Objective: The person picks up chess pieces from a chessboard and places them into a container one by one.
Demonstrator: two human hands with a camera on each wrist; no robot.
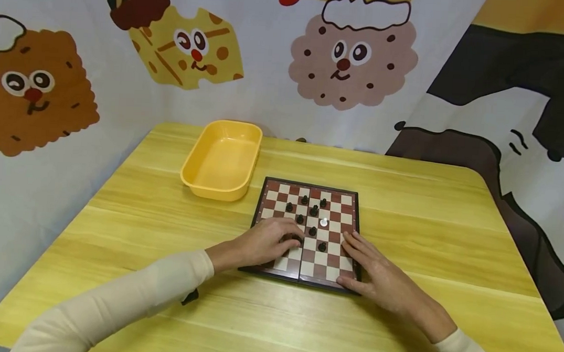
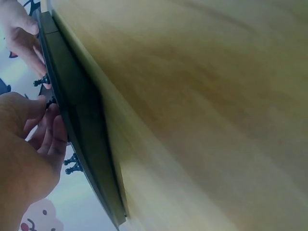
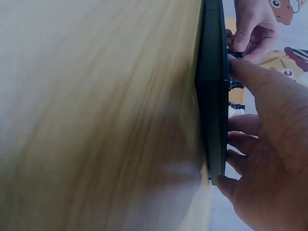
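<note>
A chessboard [image 1: 333, 273] with red-brown and cream squares lies on the table, its dark frame seen edge-on in both wrist views. My left hand [image 1: 268, 240] reaches over the board's left half. Between thumb and fingers it pinches a black chess piece [image 2: 50, 101], mostly covered by the fingers in the head view. My right hand [image 1: 377, 270] rests along the right edge of the board, fingers spread, thumb at the near right corner. Several black chess pieces stand about the middle squares, among them a pawn-like one [image 1: 322, 246]. One white piece [image 1: 324, 222] stands among them.
A yellow plastic tray [image 1: 190, 186] stands on the wooden table [image 1: 418, 203], beyond the board to the left. Behind the table hangs a white cloth [image 1: 263, 54] printed with cartoon biscuits and cheese.
</note>
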